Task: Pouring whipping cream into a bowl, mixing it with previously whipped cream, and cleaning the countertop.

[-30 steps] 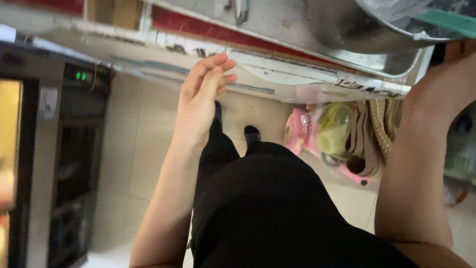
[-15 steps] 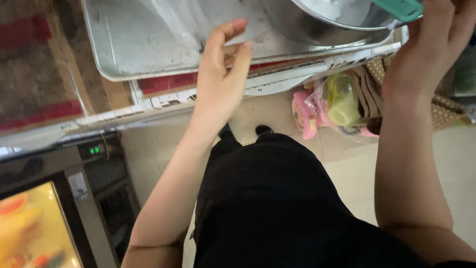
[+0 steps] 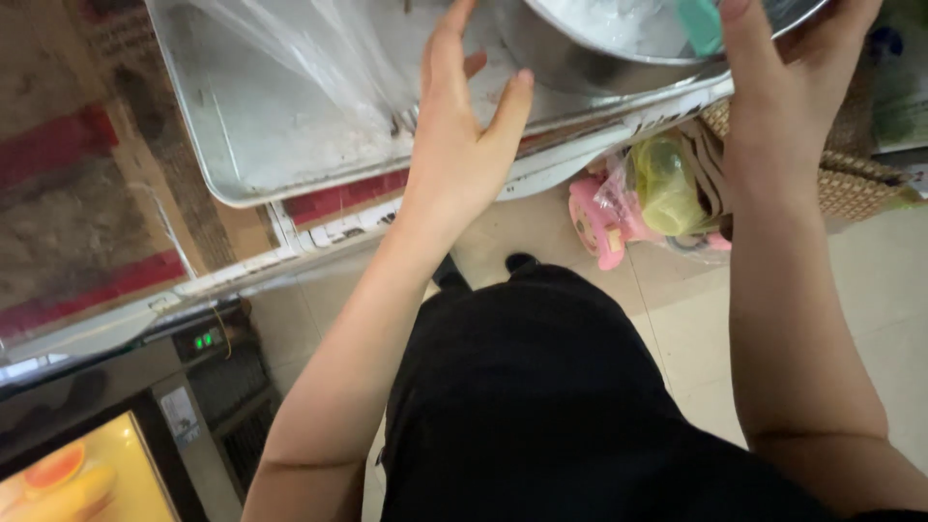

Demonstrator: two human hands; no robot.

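Head view: compared with half a second ago, our left hand [image 3: 464, 145] has advanced over the metal tray [image 3: 261, 145], fingers spread, holding nothing. Our right hand [image 3: 788, 92] has closed on the rim of the steel bowl [image 3: 580, 48], which now sits directly beside the left fingertips.

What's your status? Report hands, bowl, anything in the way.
Left hand open, beside the metal bowl over the steel tray. Right hand grips the bowl's rim. Clear plastic film lies on the tray.
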